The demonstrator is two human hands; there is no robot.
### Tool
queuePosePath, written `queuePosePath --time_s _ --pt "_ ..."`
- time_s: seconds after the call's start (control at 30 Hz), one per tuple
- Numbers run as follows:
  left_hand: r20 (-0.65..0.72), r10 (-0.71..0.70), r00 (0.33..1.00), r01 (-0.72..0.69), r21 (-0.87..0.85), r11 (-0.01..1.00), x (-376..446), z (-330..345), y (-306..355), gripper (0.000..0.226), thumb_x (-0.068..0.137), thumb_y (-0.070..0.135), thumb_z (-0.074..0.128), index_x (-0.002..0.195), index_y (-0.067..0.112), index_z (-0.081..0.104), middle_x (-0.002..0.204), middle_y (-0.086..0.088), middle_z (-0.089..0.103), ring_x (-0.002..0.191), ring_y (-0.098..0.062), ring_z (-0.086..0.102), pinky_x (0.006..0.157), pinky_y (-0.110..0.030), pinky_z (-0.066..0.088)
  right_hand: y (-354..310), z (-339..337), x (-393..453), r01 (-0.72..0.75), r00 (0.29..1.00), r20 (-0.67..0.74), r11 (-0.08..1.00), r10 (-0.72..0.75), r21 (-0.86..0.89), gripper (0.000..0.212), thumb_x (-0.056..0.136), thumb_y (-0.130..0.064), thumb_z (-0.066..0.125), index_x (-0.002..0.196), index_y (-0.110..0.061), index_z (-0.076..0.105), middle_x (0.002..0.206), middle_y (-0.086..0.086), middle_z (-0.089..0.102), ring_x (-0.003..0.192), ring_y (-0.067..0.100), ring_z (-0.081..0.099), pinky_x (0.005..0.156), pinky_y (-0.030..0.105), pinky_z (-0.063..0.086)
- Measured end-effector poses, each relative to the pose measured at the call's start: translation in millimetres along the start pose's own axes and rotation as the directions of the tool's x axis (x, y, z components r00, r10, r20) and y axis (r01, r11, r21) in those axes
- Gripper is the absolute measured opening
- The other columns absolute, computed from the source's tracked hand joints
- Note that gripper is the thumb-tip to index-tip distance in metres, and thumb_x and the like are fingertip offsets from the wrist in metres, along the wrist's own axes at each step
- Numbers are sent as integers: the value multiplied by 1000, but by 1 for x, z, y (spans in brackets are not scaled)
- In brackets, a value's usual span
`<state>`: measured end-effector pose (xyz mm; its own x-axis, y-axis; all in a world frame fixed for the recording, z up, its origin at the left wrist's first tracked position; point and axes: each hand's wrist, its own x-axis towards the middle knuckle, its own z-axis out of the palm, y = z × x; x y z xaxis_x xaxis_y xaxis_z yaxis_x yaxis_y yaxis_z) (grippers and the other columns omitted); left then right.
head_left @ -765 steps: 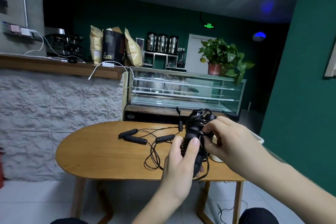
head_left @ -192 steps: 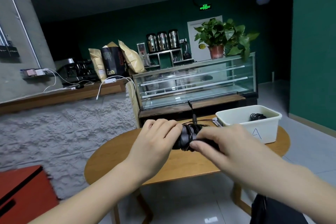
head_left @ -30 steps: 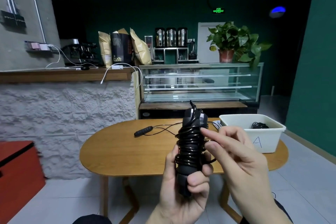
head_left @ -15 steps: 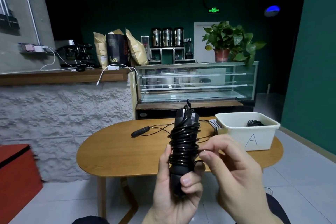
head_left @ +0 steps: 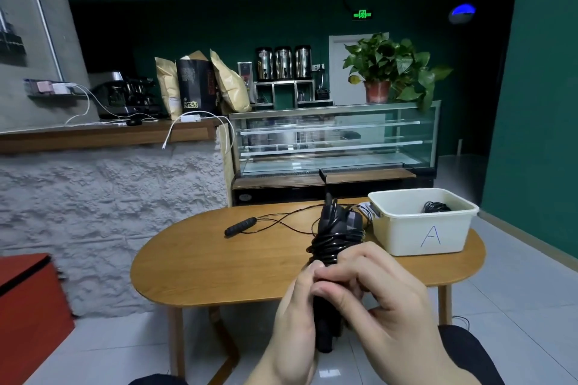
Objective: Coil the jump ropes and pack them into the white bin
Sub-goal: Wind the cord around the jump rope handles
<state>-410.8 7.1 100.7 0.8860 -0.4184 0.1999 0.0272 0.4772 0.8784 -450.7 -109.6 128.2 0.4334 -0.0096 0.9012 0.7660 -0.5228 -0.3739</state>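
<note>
A black jump rope (head_left: 334, 234) is wound around its two handles into an upright bundle in front of me. My left hand (head_left: 294, 319) grips the lower part of the handles. My right hand (head_left: 375, 294) wraps over the coil from the right, fingers curled across its middle. Another black jump rope (head_left: 240, 226) lies on the wooden table (head_left: 219, 269), one handle at the left, its cord trailing right toward the white bin (head_left: 422, 231). The bin, marked "A", stands at the table's right end with a coiled black rope (head_left: 435, 206) inside.
A stone-faced counter (head_left: 93, 197) stands to the left behind the table and a glass display case (head_left: 334, 141) behind it. A red cabinet (head_left: 28, 316) is at the far left. The green wall (head_left: 544, 103) is on the right; tiled floor surrounds the table.
My right hand has closed over the middle of the coil, where half a second ago it pinched the cord beside it. The bundle sits a little lower in view.
</note>
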Motion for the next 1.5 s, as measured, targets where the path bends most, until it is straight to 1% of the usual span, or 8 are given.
queuePosePath --time_s 0.13,0.23,0.37,0.67,0.8,1.07,1.2,1.5 --pt "38 55 998 -51 -86 995 -4 6 3 49 70 55 74 89 10 79 90 -17 67 91 -28 67 83 -41 51 -6 -1 0 -5 1000 13 1000 5 2 9 88 -28 71 95 -28 77 91 -14 58 71 9 56 63 17 44" --pt "65 83 994 -76 -98 992 -3 6 3 66 60 68 84 96 12 79 86 -16 67 71 -23 63 57 -31 47 -10 -6 4 -65 996 -55 995 69 76 11 85 -23 77 93 -29 78 89 -9 62 68 8 58 58 12 46" --pt "97 96 991 -80 -156 985 -2 3 2 74 70 60 83 114 3 69 93 -21 60 64 -24 57 48 -28 43 -13 -16 13 -212 956 -144 941 256 263 21 73 -19 81 87 -33 74 73 -1 65 56 16 63 54 28 54" --pt "304 74 950 -14 -195 981 -8 2 3 72 83 57 76 126 1 63 94 -16 60 73 -24 58 54 -29 47 -10 -33 35 -280 959 -9 948 284 154 9 70 -22 82 78 -25 78 76 -1 68 67 16 61 56 25 49" --pt "286 77 955 -42 -126 991 -7 2 5 68 79 63 76 115 7 70 92 -15 61 72 -23 57 54 -30 44 -13 -35 40 -215 976 33 975 213 57 5 75 -22 79 80 -25 77 78 -2 68 75 18 61 64 28 49" --pt "201 121 972 -122 -8 993 -5 1 5 63 80 67 70 111 12 74 89 -18 62 69 -25 51 54 -31 38 -16 -39 42 -373 922 86 926 376 -52 10 75 -35 81 77 -29 73 65 -7 67 61 19 60 60 36 47" --pt "149 113 982 -114 2 993 -4 0 2 63 74 70 73 100 12 76 86 -19 63 68 -24 51 54 -31 37 -9 -37 40 -278 948 105 944 299 -176 10 79 -31 79 72 -31 72 69 -9 65 71 13 60 60 14 41" --pt "127 36 991 -30 -49 998 -3 5 -6 65 72 70 76 100 12 76 84 -20 59 67 -24 48 52 -29 36 7 -51 49 -78 883 425 956 198 -282 10 92 -29 70 82 -29 67 76 -8 59 80 13 58 68 19 43"
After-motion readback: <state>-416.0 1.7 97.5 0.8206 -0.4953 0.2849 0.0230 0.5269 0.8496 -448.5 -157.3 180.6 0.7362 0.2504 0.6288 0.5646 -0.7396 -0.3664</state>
